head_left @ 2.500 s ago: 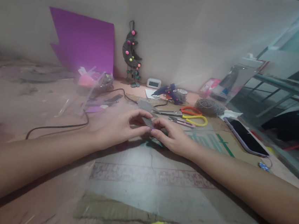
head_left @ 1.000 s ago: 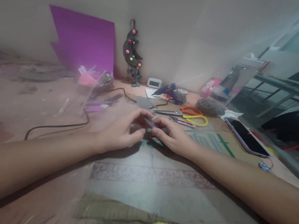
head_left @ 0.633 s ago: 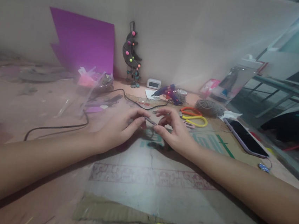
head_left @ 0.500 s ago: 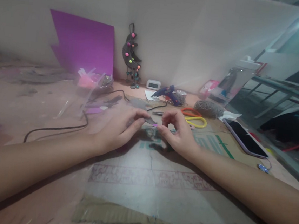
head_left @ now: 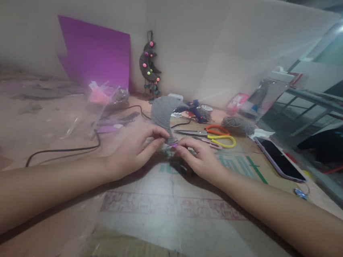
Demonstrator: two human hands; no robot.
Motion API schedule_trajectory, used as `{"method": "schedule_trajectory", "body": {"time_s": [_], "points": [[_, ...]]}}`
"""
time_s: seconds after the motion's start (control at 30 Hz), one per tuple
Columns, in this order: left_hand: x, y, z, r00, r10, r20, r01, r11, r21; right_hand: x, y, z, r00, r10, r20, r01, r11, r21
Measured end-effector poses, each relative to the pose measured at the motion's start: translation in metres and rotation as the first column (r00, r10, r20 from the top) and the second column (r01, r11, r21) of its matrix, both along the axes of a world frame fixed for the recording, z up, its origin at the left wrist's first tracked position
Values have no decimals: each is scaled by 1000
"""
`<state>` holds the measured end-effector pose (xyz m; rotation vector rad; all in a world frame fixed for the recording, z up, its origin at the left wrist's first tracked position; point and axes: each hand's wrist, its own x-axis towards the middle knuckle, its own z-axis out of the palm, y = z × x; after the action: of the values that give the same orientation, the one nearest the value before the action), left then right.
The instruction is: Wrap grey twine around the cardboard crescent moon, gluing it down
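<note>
A grey yarn-wrapped crescent moon (head_left: 162, 112) stands tilted up above the table, its lower tip pinched between the thumb and fingers of my left hand (head_left: 141, 145). At that tip shows a small purple piece (head_left: 174, 145). My right hand (head_left: 199, 155) closes its thumb and fingertips on the purple piece, close beside the left fingertips. Just beyond the right hand lie scissors (head_left: 216, 135) with orange and yellow handles. The exact edge of the purple piece is hidden by the fingers.
Behind the crescent lie a blue glue gun (head_left: 196, 110) and a ball of grey yarn (head_left: 237, 125). A phone (head_left: 279, 159) rests at the right. Purple card (head_left: 96, 52) and a decorated moon hanging (head_left: 147, 63) lean against the wall. A black cable (head_left: 66, 148) crosses the left side.
The crescent has tipped from nearly edge-on to upright, so its broad wrapped face now shows. My right hand has lowered slightly and its fingers have closed in, uncovering the scissors.
</note>
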<state>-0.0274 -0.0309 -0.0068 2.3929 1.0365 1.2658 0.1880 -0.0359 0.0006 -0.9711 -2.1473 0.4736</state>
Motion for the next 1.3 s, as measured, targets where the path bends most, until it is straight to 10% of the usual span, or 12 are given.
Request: {"method": "schedule_trajectory", "body": {"time_s": [0.2,0.4,0.9,1.3], "points": [[4,6,-5,956,-56,287,135,954,-266,1,-1,-1,999,-42,2,41,990,136],[7,19,-3,908,38,417,264,720,-642,4,5,-6,996,-20,88,-5,962,275],[7,20,-5,805,101,585,497,426,-756,3,2,-7,974,118,193,-181,918,352],[4,26,-17,839,12,544,478,460,-748,1,1,-4,945,207,254,-271,929,252]]}}
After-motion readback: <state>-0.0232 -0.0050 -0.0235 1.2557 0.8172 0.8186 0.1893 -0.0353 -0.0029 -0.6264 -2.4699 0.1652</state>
